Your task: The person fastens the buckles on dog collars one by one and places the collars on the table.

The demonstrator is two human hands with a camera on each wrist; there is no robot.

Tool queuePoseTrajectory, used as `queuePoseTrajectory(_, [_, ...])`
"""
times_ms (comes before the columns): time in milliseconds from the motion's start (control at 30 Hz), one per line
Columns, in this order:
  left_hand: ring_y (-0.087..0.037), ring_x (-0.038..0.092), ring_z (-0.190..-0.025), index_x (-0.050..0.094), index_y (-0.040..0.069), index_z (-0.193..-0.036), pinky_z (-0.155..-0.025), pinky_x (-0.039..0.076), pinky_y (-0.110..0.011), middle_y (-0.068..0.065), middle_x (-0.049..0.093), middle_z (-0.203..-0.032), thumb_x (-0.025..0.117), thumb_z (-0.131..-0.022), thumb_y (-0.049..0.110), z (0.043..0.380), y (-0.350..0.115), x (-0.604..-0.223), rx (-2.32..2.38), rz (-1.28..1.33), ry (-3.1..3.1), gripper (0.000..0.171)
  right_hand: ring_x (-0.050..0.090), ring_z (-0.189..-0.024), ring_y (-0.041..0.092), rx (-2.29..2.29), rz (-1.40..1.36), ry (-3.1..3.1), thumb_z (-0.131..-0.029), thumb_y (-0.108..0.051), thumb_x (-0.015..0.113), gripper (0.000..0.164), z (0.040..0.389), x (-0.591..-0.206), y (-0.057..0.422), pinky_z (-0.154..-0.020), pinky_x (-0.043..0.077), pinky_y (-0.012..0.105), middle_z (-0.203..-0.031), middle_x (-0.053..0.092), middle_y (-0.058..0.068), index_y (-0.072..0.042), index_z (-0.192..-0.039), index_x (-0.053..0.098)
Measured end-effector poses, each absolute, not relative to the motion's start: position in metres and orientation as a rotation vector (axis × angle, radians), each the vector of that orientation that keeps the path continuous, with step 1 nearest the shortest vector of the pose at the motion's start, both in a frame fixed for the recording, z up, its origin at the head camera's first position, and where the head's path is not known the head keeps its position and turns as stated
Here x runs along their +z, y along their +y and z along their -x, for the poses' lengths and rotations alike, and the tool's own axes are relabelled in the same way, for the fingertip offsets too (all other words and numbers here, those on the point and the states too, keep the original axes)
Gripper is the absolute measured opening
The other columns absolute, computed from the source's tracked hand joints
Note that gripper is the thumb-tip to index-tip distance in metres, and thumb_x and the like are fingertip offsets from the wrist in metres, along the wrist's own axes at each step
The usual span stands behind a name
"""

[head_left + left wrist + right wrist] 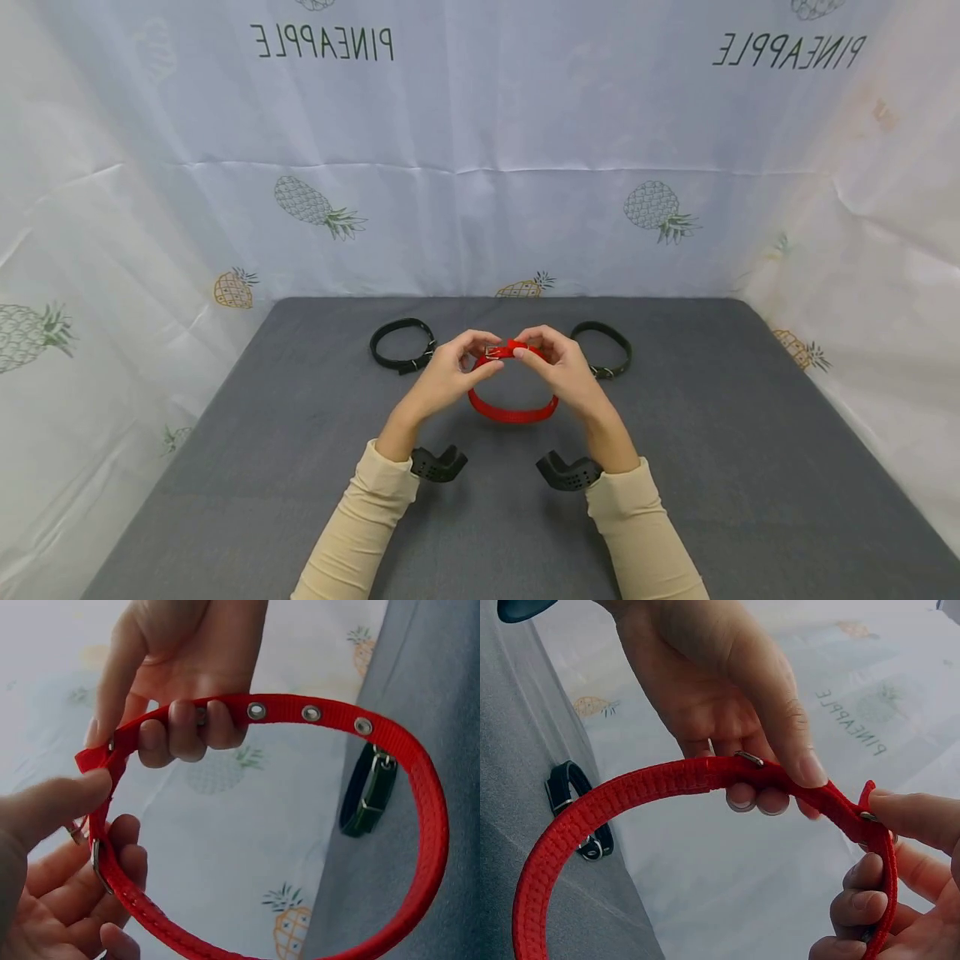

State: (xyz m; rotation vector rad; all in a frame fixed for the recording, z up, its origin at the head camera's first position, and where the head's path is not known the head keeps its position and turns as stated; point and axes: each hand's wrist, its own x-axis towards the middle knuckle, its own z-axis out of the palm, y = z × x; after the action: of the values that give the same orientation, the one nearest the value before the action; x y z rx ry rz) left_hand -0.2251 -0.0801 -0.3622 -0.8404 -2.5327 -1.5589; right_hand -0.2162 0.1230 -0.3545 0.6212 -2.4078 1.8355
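Both hands hold a red collar (pixel 513 415) above the grey table, its loop hanging towards the person. My left hand (pixel 447 371) grips the band by its metal buckle, thumb on the near side and fingers behind. The right hand (pixel 561 367) pinches the strap's end, with its other fingers curled round the part with metal eyelets (pixel 311 713). In the right wrist view a metal ring (pixel 748 758) sits on the band near the left fingers, and the strap tip (pixel 868 793) sticks up beside the right thumb. Fingers partly hide the buckle.
A black collar (pixel 377 356) lies buckled on the table (pixel 300 467) behind the left hand. A dark green collar (pixel 626 353) lies behind the right hand. Pineapple-print cloth (pixel 480 225) hangs at the back and sides. Black wrist mounts (pixel 441 465) protrude inward from both wrists.
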Motion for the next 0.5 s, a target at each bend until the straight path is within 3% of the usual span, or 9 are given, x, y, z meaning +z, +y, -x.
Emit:
queuePoseTrajectory(233, [-0.010,0.060,-0.086,0.064,0.003,-0.115,-0.078,0.049,-0.022,-0.017,0.070,-0.103,0.070,-0.088,0.012,0.2274,-0.0797,-0.3638,-1.698,0.768,-2.411,0.030,0.055,-0.077,0.006,1.893,-0.577,-2.384,-0.095,-0.011,0.060,0.022,0.2153,-0.3528,0.1253,-0.075,0.047,0.022,-0.085,0.060,-0.011,0.000,-0.114,0.059])
queuePoseTrajectory(500, [-0.015,0.062,-0.093,0.063,0.001,-0.118,-0.086,0.052,-0.023,-0.018,0.068,-0.106,0.066,-0.090,0.009,0.2259,-0.0760,-0.3642,-1.721,0.822,-2.347,0.029,0.060,-0.081,0.006,1.894,-0.572,-2.383,-0.094,-0.012,0.062,0.021,0.2145,-0.3508,0.1244,-0.079,0.049,0.025,-0.091,0.063,-0.006,0.000,-0.111,0.061])
